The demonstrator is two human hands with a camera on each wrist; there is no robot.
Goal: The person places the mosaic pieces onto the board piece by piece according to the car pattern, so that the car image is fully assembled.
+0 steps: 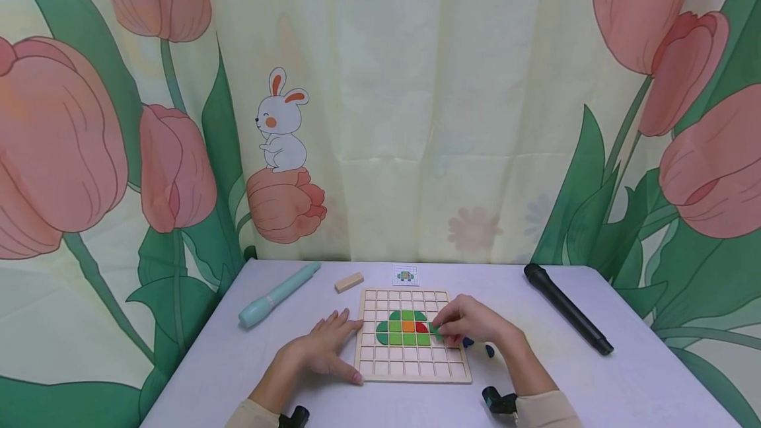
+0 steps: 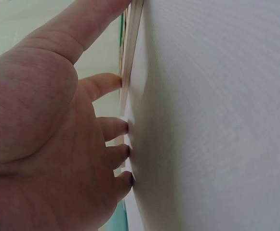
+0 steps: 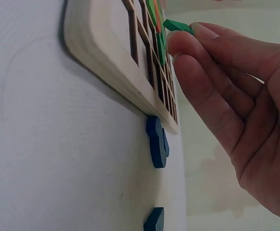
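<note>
A wooden grid board (image 1: 410,370) lies on the table with green, orange and red pieces set in its middle cells. Between thumb and fingertips my right hand (image 1: 472,320) pinches a small dark green piece (image 3: 177,26), held just over the board's right part. My left hand (image 1: 321,347) is spread at the board's left edge, its thumb and a finger touching the frame, as the left wrist view also shows. Dark blue pieces (image 3: 156,142) lie against the board's right side, and another blue piece (image 1: 490,351) sits a little farther right.
Behind the board lies a small picture card (image 1: 406,275), with a wooden block (image 1: 349,282) to its left. A teal tube-shaped object (image 1: 279,296) rests at the table's left, a black microphone-like object (image 1: 568,309) at the right. A printed curtain (image 1: 386,117) hangs behind the table.
</note>
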